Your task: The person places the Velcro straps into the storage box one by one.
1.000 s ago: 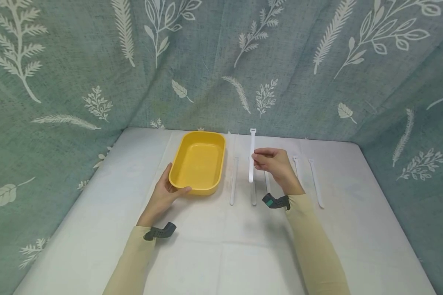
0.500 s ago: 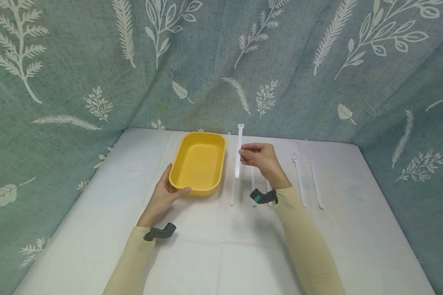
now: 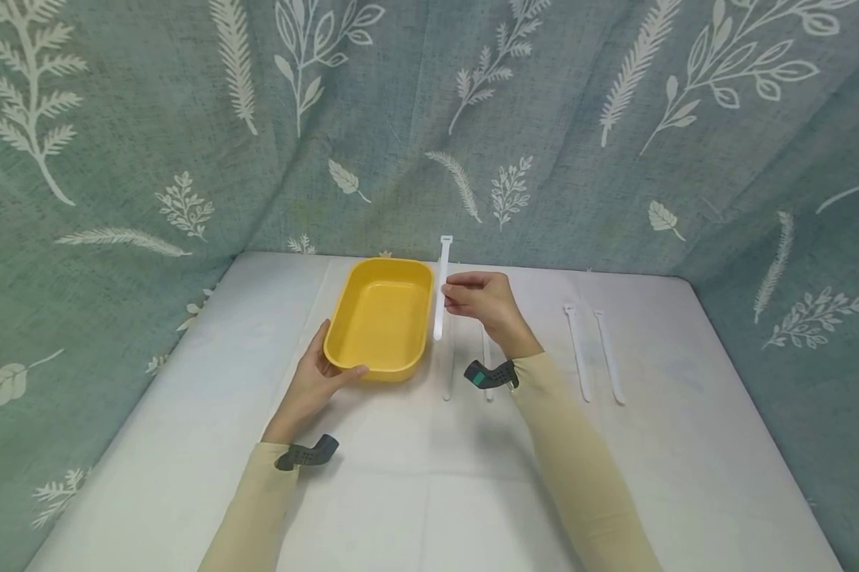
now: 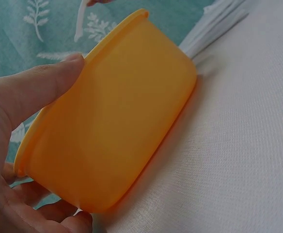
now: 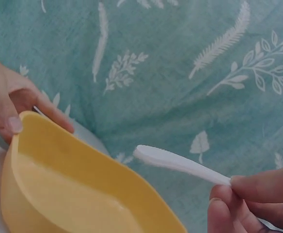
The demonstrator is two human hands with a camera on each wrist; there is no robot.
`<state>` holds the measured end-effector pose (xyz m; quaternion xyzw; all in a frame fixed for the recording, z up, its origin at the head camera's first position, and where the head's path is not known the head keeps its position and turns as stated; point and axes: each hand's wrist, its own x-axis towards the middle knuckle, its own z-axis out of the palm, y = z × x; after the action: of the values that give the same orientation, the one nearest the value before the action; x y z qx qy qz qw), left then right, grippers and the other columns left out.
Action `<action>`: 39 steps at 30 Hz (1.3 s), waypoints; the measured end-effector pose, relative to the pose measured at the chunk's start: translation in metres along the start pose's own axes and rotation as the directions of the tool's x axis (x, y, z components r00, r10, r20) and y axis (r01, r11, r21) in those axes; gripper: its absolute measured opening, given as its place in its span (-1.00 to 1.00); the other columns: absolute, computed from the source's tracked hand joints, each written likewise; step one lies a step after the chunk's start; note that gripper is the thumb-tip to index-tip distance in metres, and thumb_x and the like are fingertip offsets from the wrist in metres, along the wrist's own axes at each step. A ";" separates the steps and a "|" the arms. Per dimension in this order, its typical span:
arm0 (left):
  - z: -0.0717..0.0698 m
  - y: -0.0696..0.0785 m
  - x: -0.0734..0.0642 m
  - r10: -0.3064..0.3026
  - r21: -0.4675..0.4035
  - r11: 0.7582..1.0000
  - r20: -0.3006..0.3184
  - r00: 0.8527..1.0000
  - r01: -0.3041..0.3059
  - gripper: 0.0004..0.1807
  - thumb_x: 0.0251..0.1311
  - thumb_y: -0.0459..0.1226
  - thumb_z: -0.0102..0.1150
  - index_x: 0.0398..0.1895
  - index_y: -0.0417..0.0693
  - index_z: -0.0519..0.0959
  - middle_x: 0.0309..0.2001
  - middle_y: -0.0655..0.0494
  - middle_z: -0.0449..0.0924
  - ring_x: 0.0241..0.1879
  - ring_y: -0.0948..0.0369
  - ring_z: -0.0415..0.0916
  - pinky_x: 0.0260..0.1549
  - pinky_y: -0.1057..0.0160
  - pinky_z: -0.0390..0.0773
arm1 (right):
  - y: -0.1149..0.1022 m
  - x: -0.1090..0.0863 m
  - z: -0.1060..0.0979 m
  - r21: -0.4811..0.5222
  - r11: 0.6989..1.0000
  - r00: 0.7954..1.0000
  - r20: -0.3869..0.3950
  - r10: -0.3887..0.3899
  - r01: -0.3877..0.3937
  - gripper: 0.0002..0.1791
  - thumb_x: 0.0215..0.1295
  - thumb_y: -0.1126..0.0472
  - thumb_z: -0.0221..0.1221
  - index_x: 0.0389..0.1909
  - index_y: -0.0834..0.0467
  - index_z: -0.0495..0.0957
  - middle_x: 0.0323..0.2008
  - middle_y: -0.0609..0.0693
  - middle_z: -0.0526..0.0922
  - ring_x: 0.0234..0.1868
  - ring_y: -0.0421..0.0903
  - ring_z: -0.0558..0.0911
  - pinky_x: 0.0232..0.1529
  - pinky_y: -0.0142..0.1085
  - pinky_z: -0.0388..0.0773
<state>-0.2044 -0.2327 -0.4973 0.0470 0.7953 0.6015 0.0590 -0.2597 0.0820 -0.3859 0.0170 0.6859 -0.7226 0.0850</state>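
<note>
1. Hanging behind everything, a blue-green leaf-patterned cloth [image 3: 393,107] closes off the far side and both flanks.
2. Below it stretches a white-covered table [image 3: 372,508], the surface for all the work.
3. On the left half stands the yellow tray [image 3: 382,318], its hollow facing up; I cannot tell whether its base is wholly flat on the table.
4. The left hand [image 3: 313,388] grips the tray's near left corner, thumb on the rim and fingers against the outer wall, which seems meant to steady it.
5. The right hand [image 3: 488,302] is closed to a pinch, thumb against fingertips, with a white strip [image 3: 441,290] between them.
6. That strip is aloft just beside the tray's right rim, its wider head pointing away from the person. I judge the step in hand to be a carry towards the tray; the next move would call for passing left over the rim, lowering, then loosening the pinch.
7. More strips [image 3: 609,357] lie lengthwise on the table, two right of the hand and two partly hidden behind it.
</note>
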 end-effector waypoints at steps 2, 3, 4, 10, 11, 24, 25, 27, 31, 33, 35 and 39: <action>0.000 0.000 0.000 -0.006 0.001 1.000 -0.003 1.000 0.006 0.33 0.19 -0.07 0.51 0.71 0.14 -0.37 0.72 0.10 -0.19 0.68 0.04 -0.06 0.65 0.05 0.18 | 0.000 0.002 0.004 0.018 1.000 1.000 0.010 0.000 -0.001 -0.66 0.33 0.36 0.34 0.08 0.41 0.64 -0.33 0.01 0.73 -0.39 -0.20 0.74 -0.23 -0.40 0.84; 0.000 0.000 0.000 -0.007 0.000 1.000 -0.005 1.000 0.007 0.33 0.19 -0.07 0.51 0.71 0.13 -0.37 0.72 0.10 -0.20 0.68 0.04 -0.06 0.65 0.04 0.17 | 0.001 0.003 0.007 0.026 1.000 1.000 0.015 -0.001 0.001 -0.67 0.33 0.37 0.34 0.07 0.41 0.64 -0.34 0.01 0.72 -0.40 -0.20 0.74 -0.25 -0.41 0.84; 0.000 -0.001 -0.001 -0.005 -0.002 1.000 -0.005 1.000 0.005 0.33 0.19 -0.08 0.51 0.71 0.12 -0.37 0.72 0.09 -0.20 0.68 0.04 -0.06 0.65 0.03 0.17 | 0.001 0.004 0.009 0.033 0.999 1.000 0.020 -0.003 0.002 -0.68 0.33 0.38 0.33 0.06 0.42 0.64 -0.35 0.01 0.72 -0.40 -0.20 0.74 -0.26 -0.42 0.83; -0.001 -0.002 -0.001 0.011 -0.009 1.000 -0.003 1.000 -0.011 0.32 0.20 -0.11 0.50 0.71 0.09 -0.37 0.71 0.04 -0.16 0.68 0.00 -0.04 0.64 0.03 0.18 | 0.004 0.009 0.022 0.057 0.998 0.999 0.042 0.000 -0.003 -0.68 0.33 0.39 0.33 0.05 0.43 0.64 -0.36 0.00 0.72 -0.41 -0.19 0.74 -0.27 -0.42 0.83; -0.001 -0.002 -0.001 0.011 -0.009 1.000 -0.003 1.000 -0.011 0.32 0.20 -0.11 0.50 0.71 0.10 -0.37 0.71 0.04 -0.15 0.68 0.00 -0.03 0.64 0.04 0.19 | 0.004 0.009 0.024 0.059 0.998 0.999 0.044 0.005 -0.008 -0.68 0.33 0.39 0.33 0.06 0.42 0.64 -0.36 0.01 0.72 -0.40 -0.18 0.75 -0.26 -0.41 0.83; -0.001 -0.002 0.001 0.008 -0.017 1.000 -0.008 1.000 -0.009 0.33 0.17 -0.09 0.53 0.71 0.11 -0.34 0.69 0.11 -0.04 0.66 0.08 0.03 0.63 0.06 0.20 | 0.007 0.018 0.050 0.089 0.995 0.997 0.069 0.026 -0.032 -0.73 0.33 0.40 0.32 0.00 0.43 0.64 -0.39 0.01 0.71 -0.43 -0.20 0.74 -0.32 -0.44 0.82; -0.001 -0.002 0.000 0.008 -0.017 1.000 -0.008 1.000 -0.008 0.33 0.17 -0.09 0.53 0.71 0.11 -0.34 0.69 0.10 -0.04 0.66 0.07 0.03 0.63 0.06 0.20 | 0.007 0.018 0.051 0.089 0.995 0.997 0.071 0.028 -0.035 -0.73 0.33 0.40 0.32 0.00 0.43 0.64 -0.39 0.01 0.71 -0.43 -0.20 0.74 -0.33 -0.45 0.81; -0.001 -0.002 0.000 0.012 -0.019 1.000 -0.007 1.000 -0.012 0.33 0.18 -0.10 0.52 0.71 0.08 -0.35 0.69 0.07 -0.06 0.66 0.05 0.03 0.64 0.04 0.20 | 0.008 0.019 0.054 0.088 0.995 0.996 0.076 0.035 -0.042 -0.73 0.34 0.40 0.32 0.01 0.44 0.63 -0.39 0.02 0.71 -0.43 -0.19 0.74 -0.33 -0.45 0.81; -0.001 -0.002 0.001 0.022 -0.034 0.999 0.001 1.000 -0.022 0.31 0.21 -0.14 0.50 0.71 0.08 -0.36 0.70 0.03 -0.08 0.66 0.02 0.02 0.64 0.03 0.19 | 0.010 0.022 0.058 0.081 0.995 0.995 0.079 0.054 -0.060 -0.73 0.35 0.39 0.32 0.01 0.43 0.64 -0.39 0.02 0.71 -0.44 -0.20 0.74 -0.33 -0.44 0.82; -0.001 -0.003 0.001 0.026 -0.047 0.999 0.010 1.000 -0.026 0.30 0.23 -0.17 0.48 0.71 0.10 -0.38 0.70 0.04 -0.08 0.66 0.02 0.02 0.64 0.05 0.19 | 0.012 0.024 0.060 0.083 0.994 0.995 0.080 0.063 -0.070 -0.74 0.35 0.39 0.32 0.01 0.42 0.65 -0.40 0.02 0.72 -0.45 -0.20 0.74 -0.34 -0.44 0.82; -0.001 -0.003 0.001 0.027 -0.060 0.998 0.011 1.000 -0.027 0.29 0.23 -0.19 0.48 0.71 0.14 -0.36 0.69 0.06 -0.05 0.65 0.04 0.04 0.63 0.08 0.20 | 0.013 0.026 0.062 0.086 0.993 0.994 0.081 0.068 -0.075 -0.74 0.34 0.39 0.32 -0.01 0.42 0.66 -0.41 0.02 0.72 -0.46 -0.20 0.74 -0.34 -0.43 0.82; 0.000 -0.002 0.001 0.038 -0.067 0.997 0.014 0.999 -0.037 0.28 0.23 -0.21 0.47 0.71 0.16 -0.35 0.68 0.06 -0.02 0.64 0.04 0.07 0.63 0.08 0.21 | 0.018 0.030 0.066 0.095 0.992 0.994 0.086 0.071 -0.079 -0.76 0.34 0.39 0.32 -0.03 0.41 0.66 -0.43 0.01 0.72 -0.46 -0.20 0.74 -0.35 -0.43 0.82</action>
<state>-0.2057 -0.2325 -0.4990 0.0646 0.7733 0.6283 0.0552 -0.2801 0.0130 -0.4041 0.0172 0.6443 -0.7518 0.1394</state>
